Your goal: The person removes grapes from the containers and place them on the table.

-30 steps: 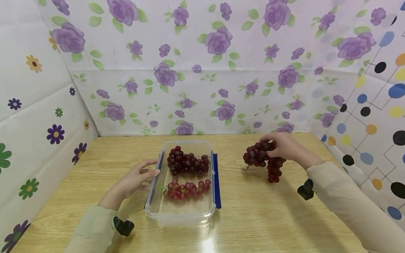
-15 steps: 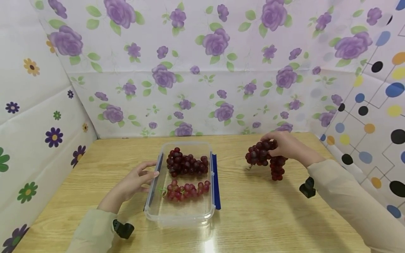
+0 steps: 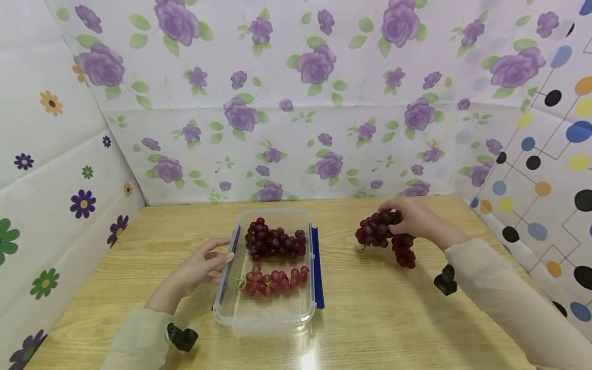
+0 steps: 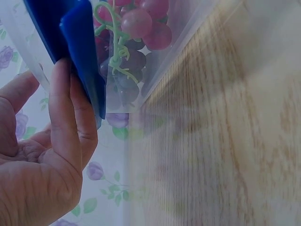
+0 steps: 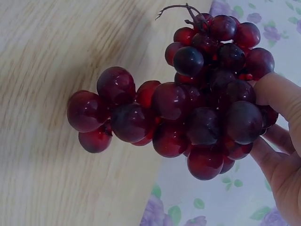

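My right hand [image 3: 411,218] grips a bunch of dark red grapes [image 3: 374,228] by its top over the right side of the table. Thumb and fingers pinch it in the right wrist view, where its grapes [image 5: 169,101] hang with a thin brown stem. Left of centre stands a clear plastic container [image 3: 265,321] with blue side latches. My left hand [image 3: 199,270] holds its left rim, thumb over the edge and fingers against the blue latch [image 4: 82,52]. Inside lie a dark grape bunch [image 3: 275,243] at the back and a lighter red grape bunch [image 3: 275,281] with green tendrils in front.
A wooden table [image 3: 365,308] carries everything. Behind it rises a cloth wall [image 3: 296,128] with purple flowers; patterned cloths close off the left and right sides. A blue latch flap [image 3: 317,267] sticks out on the container's right.
The bunch in my right hand shifts slightly, its hanging lower end swinging a little. The container and my left hand stay in place; the head view tilts slightly.
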Demonstrator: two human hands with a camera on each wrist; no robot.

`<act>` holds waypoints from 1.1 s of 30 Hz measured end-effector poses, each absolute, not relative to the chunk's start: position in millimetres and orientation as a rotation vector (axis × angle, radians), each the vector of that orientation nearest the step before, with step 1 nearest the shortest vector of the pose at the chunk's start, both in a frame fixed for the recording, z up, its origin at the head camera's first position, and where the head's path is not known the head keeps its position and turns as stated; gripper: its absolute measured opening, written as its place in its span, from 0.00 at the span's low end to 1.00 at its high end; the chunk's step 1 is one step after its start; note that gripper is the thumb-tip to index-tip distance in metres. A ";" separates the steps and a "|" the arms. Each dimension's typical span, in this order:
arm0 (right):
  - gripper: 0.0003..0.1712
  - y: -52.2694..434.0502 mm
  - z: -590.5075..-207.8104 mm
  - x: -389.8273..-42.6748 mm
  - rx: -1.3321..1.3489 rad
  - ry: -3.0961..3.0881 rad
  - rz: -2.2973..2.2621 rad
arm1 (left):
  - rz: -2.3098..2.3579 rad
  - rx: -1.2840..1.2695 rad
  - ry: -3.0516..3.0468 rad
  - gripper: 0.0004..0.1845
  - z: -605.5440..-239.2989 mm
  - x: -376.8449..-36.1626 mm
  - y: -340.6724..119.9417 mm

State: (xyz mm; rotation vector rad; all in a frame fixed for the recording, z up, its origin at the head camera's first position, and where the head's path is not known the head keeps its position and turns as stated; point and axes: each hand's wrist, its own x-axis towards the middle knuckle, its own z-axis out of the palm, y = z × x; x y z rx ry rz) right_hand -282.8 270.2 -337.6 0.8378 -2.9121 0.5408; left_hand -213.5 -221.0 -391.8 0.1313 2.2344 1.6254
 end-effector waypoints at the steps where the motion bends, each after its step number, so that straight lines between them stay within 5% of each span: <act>1: 0.25 269.7 -339.0 -282.9 0.847 -2.902 0.547 | 1.626 0.128 2.236 0.35 -391.8 -213.2 -220.7; 33: 0.24 243.9 -370.1 -288.8 0.891 -2.805 0.839 | 1.632 0.101 2.241 0.34 -393.5 -212.7 -220.1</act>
